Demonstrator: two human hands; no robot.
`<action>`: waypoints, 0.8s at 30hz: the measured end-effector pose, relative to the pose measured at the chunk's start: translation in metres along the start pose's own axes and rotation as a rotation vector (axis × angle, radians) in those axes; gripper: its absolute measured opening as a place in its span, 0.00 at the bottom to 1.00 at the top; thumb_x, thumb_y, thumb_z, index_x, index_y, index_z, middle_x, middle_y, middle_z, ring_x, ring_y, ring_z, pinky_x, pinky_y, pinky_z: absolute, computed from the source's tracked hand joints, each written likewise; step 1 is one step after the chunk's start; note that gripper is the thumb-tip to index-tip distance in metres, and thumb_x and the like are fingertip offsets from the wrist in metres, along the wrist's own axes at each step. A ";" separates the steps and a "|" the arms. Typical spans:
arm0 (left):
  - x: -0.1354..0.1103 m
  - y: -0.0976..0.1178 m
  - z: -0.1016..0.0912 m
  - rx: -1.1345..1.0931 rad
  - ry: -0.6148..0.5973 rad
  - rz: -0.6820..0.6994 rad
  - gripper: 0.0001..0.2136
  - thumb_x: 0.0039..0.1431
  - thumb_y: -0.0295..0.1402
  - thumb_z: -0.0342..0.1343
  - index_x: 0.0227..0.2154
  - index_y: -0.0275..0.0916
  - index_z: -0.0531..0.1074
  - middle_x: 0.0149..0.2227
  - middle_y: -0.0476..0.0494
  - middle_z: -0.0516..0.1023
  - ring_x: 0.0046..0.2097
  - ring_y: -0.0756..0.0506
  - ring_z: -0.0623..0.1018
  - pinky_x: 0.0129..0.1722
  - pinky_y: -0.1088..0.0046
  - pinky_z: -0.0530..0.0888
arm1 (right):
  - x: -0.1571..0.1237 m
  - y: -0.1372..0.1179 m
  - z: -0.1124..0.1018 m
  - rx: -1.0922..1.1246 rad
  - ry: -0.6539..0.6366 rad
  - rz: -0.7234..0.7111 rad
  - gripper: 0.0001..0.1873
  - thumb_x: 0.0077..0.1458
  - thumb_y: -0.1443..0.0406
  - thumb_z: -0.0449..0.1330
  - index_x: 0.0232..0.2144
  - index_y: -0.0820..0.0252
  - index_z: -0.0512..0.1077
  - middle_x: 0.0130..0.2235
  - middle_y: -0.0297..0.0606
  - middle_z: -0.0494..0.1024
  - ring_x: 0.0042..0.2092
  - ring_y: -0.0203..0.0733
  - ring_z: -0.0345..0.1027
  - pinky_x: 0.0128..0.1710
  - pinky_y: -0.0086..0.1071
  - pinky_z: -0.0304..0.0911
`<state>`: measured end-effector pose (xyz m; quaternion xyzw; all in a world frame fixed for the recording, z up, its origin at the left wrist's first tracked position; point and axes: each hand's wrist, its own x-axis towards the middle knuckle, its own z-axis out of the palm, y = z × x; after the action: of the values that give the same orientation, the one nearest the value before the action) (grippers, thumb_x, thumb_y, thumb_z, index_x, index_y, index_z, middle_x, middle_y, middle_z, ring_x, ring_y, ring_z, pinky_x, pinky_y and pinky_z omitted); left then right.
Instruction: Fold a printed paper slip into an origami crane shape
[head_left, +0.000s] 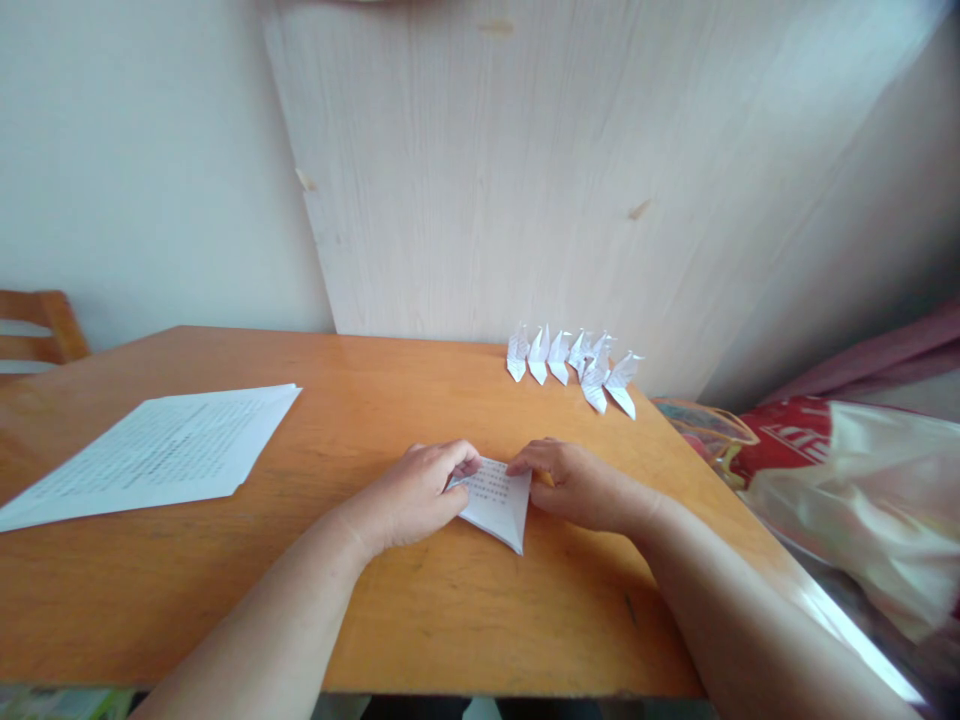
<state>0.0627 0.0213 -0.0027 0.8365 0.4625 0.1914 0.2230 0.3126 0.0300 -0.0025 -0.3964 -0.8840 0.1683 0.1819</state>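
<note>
A folded sheet of printed paper [495,497] lies at the middle of the wooden table, one corner pointing toward me. My left hand [427,492] grips its left edge between thumb and fingers. On the opposite side, my right hand [574,485] has its fingertips closed at the upper right corner of the paper. The fingers partly hide both side edges. Beyond the hands, several folded paper cranes [559,357] stand in a loose group near the table's far right corner.
A stack of printed sheets [172,445] rests on the left of the wooden table [360,620]. Behind it rises a pale panel [480,180] against the wall. Right of the table are a red bag [787,440] and white plastic [870,510]. A wooden chair [56,325] stands far left.
</note>
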 end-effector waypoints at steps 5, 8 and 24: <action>-0.006 0.005 -0.010 -0.008 -0.059 -0.085 0.14 0.57 0.38 0.53 0.47 0.48 0.72 0.48 0.47 0.78 0.50 0.39 0.74 0.49 0.64 0.70 | 0.000 0.002 -0.001 0.033 -0.018 -0.003 0.17 0.52 0.73 0.57 0.42 0.56 0.78 0.40 0.37 0.80 0.41 0.42 0.72 0.43 0.33 0.65; -0.009 0.006 -0.016 -0.028 -0.098 -0.123 0.17 0.55 0.40 0.56 0.48 0.48 0.72 0.48 0.46 0.77 0.51 0.39 0.74 0.47 0.64 0.71 | -0.001 0.003 -0.002 0.040 -0.029 0.017 0.16 0.52 0.74 0.57 0.41 0.56 0.78 0.40 0.37 0.80 0.41 0.42 0.72 0.43 0.33 0.65; -0.008 0.008 -0.017 -0.045 -0.132 -0.076 0.18 0.49 0.34 0.58 0.46 0.46 0.70 0.48 0.47 0.77 0.48 0.40 0.75 0.45 0.67 0.71 | -0.001 0.004 -0.003 0.086 -0.024 0.076 0.13 0.52 0.72 0.58 0.38 0.56 0.78 0.38 0.36 0.80 0.38 0.40 0.72 0.40 0.32 0.64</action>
<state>0.0552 0.0135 0.0144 0.8239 0.4737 0.1377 0.2788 0.3174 0.0321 -0.0023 -0.4192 -0.8625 0.2176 0.1818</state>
